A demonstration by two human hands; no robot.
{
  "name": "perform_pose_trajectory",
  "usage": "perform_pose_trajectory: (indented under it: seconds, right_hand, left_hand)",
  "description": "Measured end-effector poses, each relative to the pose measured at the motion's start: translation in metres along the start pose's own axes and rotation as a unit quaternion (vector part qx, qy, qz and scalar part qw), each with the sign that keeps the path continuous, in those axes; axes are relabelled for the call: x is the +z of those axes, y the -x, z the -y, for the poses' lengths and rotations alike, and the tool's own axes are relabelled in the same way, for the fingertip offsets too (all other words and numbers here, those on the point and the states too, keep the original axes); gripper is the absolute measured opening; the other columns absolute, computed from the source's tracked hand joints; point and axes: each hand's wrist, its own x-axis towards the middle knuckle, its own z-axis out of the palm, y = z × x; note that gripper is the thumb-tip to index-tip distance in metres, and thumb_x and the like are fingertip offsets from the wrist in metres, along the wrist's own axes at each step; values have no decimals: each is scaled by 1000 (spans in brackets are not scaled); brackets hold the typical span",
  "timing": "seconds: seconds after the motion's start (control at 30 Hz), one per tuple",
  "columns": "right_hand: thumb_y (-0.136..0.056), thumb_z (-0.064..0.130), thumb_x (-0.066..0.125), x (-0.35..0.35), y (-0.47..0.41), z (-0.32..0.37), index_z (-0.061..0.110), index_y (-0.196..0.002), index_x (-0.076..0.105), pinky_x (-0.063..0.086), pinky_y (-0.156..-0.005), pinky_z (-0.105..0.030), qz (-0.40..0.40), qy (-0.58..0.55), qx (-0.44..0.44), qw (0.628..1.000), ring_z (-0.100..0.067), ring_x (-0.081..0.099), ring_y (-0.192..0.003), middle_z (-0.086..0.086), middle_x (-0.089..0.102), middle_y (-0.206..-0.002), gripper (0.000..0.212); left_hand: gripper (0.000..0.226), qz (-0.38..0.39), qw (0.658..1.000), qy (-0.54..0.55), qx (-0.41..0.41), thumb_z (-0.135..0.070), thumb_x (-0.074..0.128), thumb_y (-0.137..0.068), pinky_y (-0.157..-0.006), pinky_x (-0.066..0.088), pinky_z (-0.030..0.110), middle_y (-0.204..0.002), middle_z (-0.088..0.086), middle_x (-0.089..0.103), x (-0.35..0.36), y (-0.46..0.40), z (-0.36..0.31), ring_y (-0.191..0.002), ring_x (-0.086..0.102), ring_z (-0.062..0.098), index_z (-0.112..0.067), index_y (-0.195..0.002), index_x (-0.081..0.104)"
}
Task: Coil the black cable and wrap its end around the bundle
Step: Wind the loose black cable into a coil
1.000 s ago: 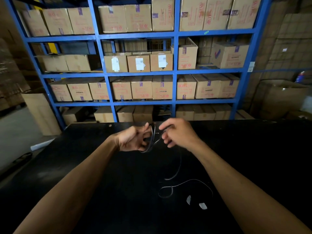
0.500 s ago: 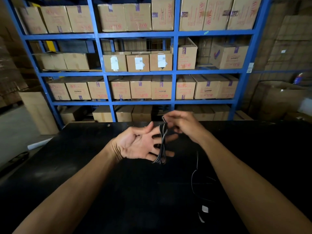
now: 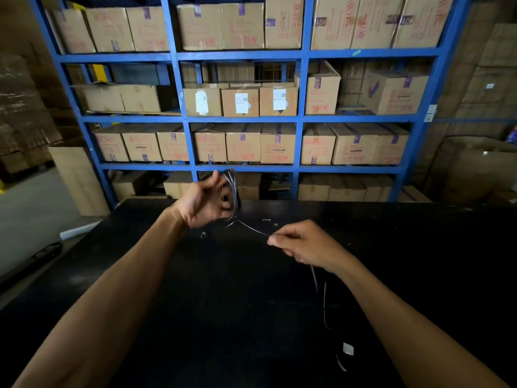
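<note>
Two bare hands work above a black tabletop (image 3: 167, 317). The left hand (image 3: 205, 201) is raised over the far edge of the tabletop, palm turned toward the middle, its fingers curled around a narrow bundle of loops of the black cable (image 3: 234, 196). The bundle's long axis runs nearly upright, its top bend just above the fingertips and its lower bend at the heel of the hand. From that lower bend a single strand runs down and to the right, drawn almost straight, to the right hand (image 3: 303, 243). The right hand sits lower and nearer, with thumb and forefinger pinched shut on the strand and the other fingers folded in. Past the right hand the loose cable drops under the wrist, bends in a slack curve on the tabletop toward the near right, and ends near a small white tag (image 3: 348, 348). Behind the far edge stands a blue shelving rack (image 3: 303, 119) filled with cardboard boxes (image 3: 243, 142).
</note>
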Motion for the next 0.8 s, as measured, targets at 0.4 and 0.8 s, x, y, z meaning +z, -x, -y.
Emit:
perform_pose_trajectory:
  seconds: [0.4, 0.8]
  right_hand:
    - [-89, 29, 71, -59, -37, 62, 53, -87, 72, 49, -78, -29, -61, 78, -42, 994, 4, 67, -84, 33, 71, -87, 25]
    - [-99, 36, 60, -8, -33, 15, 47, -100, 74, 52, -54, -21, -104, -87, -33, 990, -5, 61, -57, 14, 73, -72, 18]
  left_hand:
    - [69, 69, 938, -235, -245, -60, 49, -92, -111, 34, 48, -161, 8, 30, 24, 8, 53, -139, 40, 34, -26, -151, 35]
    - [58, 246, 968, 20, -44, -48, 22, -105, -116, 12, 66, -168, 11, 8, 59, 16, 12, -142, 24, 49, -28, -159, 18]
